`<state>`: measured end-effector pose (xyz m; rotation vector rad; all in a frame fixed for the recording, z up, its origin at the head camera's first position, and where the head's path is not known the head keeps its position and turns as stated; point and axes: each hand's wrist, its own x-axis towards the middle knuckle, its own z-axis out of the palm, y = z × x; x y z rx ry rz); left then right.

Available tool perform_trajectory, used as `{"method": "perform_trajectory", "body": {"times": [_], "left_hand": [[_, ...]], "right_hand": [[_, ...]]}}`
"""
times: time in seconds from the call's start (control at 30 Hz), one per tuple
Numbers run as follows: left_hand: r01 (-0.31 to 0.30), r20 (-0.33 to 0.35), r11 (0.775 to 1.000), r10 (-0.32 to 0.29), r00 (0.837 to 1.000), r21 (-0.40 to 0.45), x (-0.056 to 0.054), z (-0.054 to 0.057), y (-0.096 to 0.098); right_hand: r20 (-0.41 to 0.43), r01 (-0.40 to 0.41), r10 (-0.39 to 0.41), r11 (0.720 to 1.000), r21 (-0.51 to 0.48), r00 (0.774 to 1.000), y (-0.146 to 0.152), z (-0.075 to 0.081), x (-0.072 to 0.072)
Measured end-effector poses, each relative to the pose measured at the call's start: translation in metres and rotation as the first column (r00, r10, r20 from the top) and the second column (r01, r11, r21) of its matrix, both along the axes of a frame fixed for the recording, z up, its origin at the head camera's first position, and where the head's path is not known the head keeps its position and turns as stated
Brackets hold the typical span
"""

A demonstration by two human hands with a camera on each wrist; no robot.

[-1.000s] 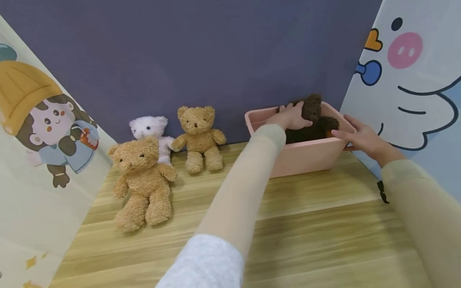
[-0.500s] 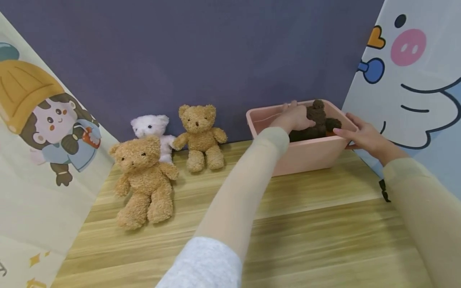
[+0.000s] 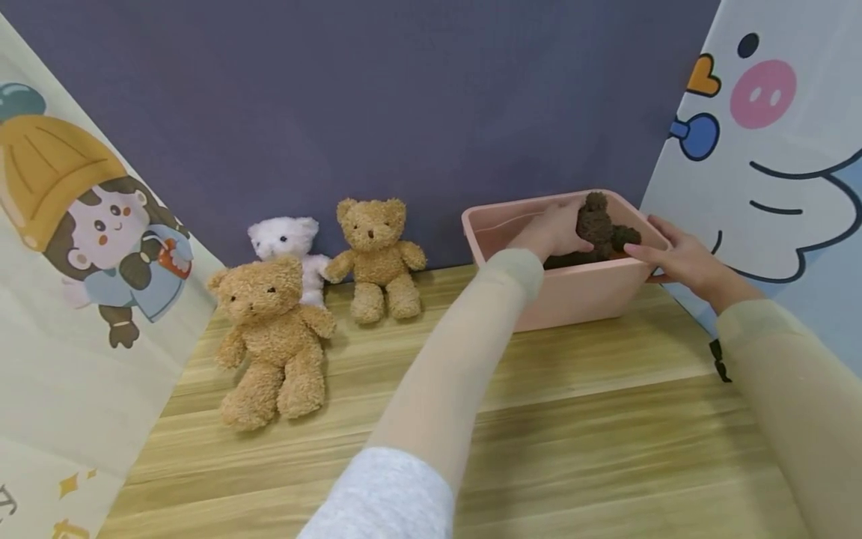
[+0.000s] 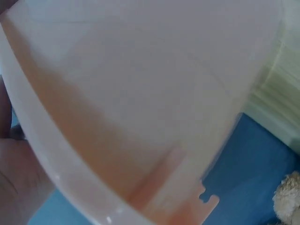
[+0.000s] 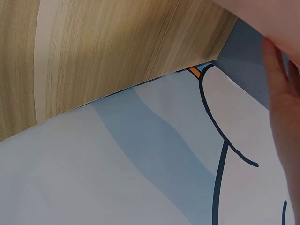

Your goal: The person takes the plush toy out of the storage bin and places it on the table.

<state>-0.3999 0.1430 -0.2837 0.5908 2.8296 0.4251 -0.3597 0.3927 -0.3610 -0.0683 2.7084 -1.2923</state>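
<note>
A pink bin [image 3: 572, 296] stands at the back right of the wooden table. In it sits a dark brown teddy bear [image 3: 594, 224], its head and one arm showing and its lower body hidden by the front wall. My left hand [image 3: 555, 224] reaches down inside and holds the bear from its left side, thumb against it, other fingers hidden. The bin's pale wall [image 4: 140, 61] fills most of the left wrist view. My right hand [image 3: 683, 258] grips the bin's right rim, thumb on top and fingers outside; the right wrist view shows its fingers [image 5: 276, 65] against the bin.
Left of the bin, a tan teddy bear [image 3: 375, 258] and a white teddy bear [image 3: 283, 238] sit by the dark back wall [image 3: 404, 105]. A larger tan bear [image 3: 272, 344] sits in front of them. Cartoon-printed panels [image 3: 747, 172] flank the table [image 3: 592, 449].
The dark brown bear has sunk lower into the bin, with my left hand going down and slightly right along with it. My right hand has kept its grip on the rim.
</note>
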Motion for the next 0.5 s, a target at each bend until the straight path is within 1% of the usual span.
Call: {"method": "perform_trajectory", "body": {"times": [0.03, 0.17, 0.33, 0.43, 0.5], "left_hand": [[0.004, -0.011, 1.0, -0.004, 1.0, 0.002, -0.001, -0.001, 0.0], [0.006, -0.035, 0.999, -0.004, 0.999, 0.054, -0.004, -0.006, -0.005], [-0.003, -0.04, 0.996, 0.006, 0.999, 0.086, -0.008, -0.01, -0.012], [-0.014, -0.046, 0.992, 0.02, 0.999, 0.128, -0.01, -0.012, -0.015], [-0.038, -0.058, 0.984, 0.049, 0.997, 0.172, -0.011, -0.013, -0.017]], "right_hand": [[0.002, 0.0, 0.0, 1.0, -0.002, 1.0, 0.0, 0.0, 0.0], [0.007, -0.005, 0.005, 1.0, -0.007, 1.0, -0.002, 0.001, 0.0], [0.014, -0.005, 0.005, 1.0, -0.002, 1.0, -0.004, 0.001, -0.003], [0.015, 0.0, 0.0, 1.0, -0.002, 1.0, -0.002, 0.001, -0.002], [0.014, -0.001, 0.001, 1.0, -0.009, 1.0, 0.0, 0.0, -0.003]]}}
